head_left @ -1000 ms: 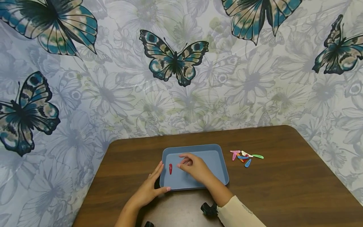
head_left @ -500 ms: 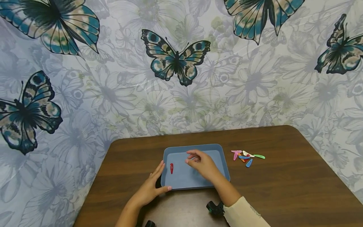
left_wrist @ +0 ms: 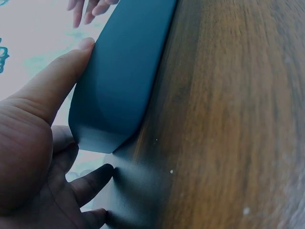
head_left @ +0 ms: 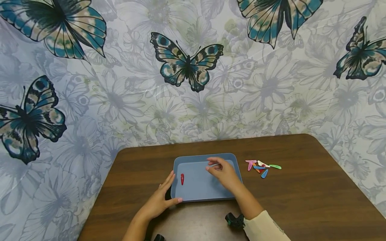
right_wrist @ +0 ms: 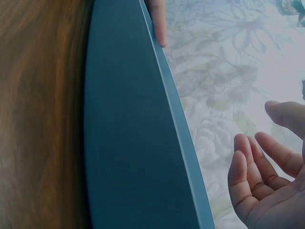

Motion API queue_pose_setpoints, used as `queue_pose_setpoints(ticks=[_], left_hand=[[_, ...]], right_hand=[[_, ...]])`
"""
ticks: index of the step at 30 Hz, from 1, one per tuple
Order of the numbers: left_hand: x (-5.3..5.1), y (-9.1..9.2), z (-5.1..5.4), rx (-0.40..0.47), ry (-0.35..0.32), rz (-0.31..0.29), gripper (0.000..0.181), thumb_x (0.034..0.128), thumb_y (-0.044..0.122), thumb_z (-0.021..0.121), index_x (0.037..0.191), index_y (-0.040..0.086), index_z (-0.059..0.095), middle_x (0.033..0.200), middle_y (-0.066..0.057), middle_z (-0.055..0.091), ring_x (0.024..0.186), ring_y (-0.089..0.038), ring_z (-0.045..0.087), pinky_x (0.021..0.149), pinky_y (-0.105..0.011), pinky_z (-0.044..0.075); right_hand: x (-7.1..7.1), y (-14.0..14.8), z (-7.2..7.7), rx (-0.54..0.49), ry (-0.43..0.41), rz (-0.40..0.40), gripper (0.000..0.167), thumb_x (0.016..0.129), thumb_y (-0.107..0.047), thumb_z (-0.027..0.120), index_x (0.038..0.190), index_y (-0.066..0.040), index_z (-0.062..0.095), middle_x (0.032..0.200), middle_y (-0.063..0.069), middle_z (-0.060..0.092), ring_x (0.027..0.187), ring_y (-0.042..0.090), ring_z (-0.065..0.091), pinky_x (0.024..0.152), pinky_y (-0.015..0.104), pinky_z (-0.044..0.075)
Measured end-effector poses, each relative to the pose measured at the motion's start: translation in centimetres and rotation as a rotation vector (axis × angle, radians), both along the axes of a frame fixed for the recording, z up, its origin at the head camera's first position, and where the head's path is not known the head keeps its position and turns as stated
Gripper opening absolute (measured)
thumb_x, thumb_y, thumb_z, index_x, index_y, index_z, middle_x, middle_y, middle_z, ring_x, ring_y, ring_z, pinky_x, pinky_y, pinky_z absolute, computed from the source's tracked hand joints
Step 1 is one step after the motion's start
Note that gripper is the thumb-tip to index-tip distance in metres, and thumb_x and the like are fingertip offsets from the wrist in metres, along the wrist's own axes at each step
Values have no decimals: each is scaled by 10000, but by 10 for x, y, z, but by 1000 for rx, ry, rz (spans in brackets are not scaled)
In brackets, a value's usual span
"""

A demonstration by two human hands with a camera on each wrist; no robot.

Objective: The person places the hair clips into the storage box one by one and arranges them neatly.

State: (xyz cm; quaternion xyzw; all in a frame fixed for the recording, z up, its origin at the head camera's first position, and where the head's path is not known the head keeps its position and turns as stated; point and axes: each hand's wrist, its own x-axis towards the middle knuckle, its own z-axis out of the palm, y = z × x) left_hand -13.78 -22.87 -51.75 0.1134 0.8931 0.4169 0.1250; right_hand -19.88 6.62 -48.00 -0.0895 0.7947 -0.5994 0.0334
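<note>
As the right hand (head_left: 223, 173) draws rightward over the grey-blue tray (head_left: 199, 190): loosely bent fingers, thumb parted, holding nothing.
Left hand (head_left: 158, 199): extended fingers along the tray's left side, thumb on the near rim.
Red hair clip (head_left: 182, 179): lying inside near the left wall, unmoved; its placing seems done.
Other hair clips (head_left: 258, 167): clustered on the table (head_left: 295, 201), right of the tray.
</note>
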Motion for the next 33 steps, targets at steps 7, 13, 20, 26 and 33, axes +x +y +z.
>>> queue_pose_setpoints(ticks=[7,13,20,26,33], left_hand=[[1,0,1,6,-7,2,1010,882,466,757,1640,243,128,1724,81,-1,1587,-320,63,1228,-674,-56],[1,0,0,-8,6,9,1008,876,476,758,1640,240,145,1726,68,14,1586,-319,86,1232,-672,-39],[1,0,0,-9,15,6,1013,873,475,761,1641,236,143,1725,72,17,1587,-306,82,1237,-665,-34],[1,1,1,-9,0,3,1012,876,486,753,1640,245,135,1726,70,8,1587,-327,68,1227,-679,-44],[2,1,2,-7,-6,7,1005,878,486,752,1639,257,138,1725,78,8,1584,-348,66,1218,-693,-47]], right_hand=[[-1,15,2,-12,-11,-21,406,919,-217,758,1304,-124,664,1226,154,677,994,185,663,792,240,557],[-1,28,3,-20,-19,-73,366,918,-224,760,1271,-164,688,1232,154,684,1018,214,673,778,232,554],[-3,42,-1,-12,-16,-102,387,932,-232,746,1295,-121,669,1254,166,676,1043,228,674,775,225,548],[-2,55,-3,-41,-29,-123,394,952,-234,723,1311,-90,648,1255,159,663,1037,213,653,778,213,535],[-4,69,-4,-30,-40,-160,403,982,-218,685,1345,-57,620,1254,151,655,993,128,634,770,184,515]])
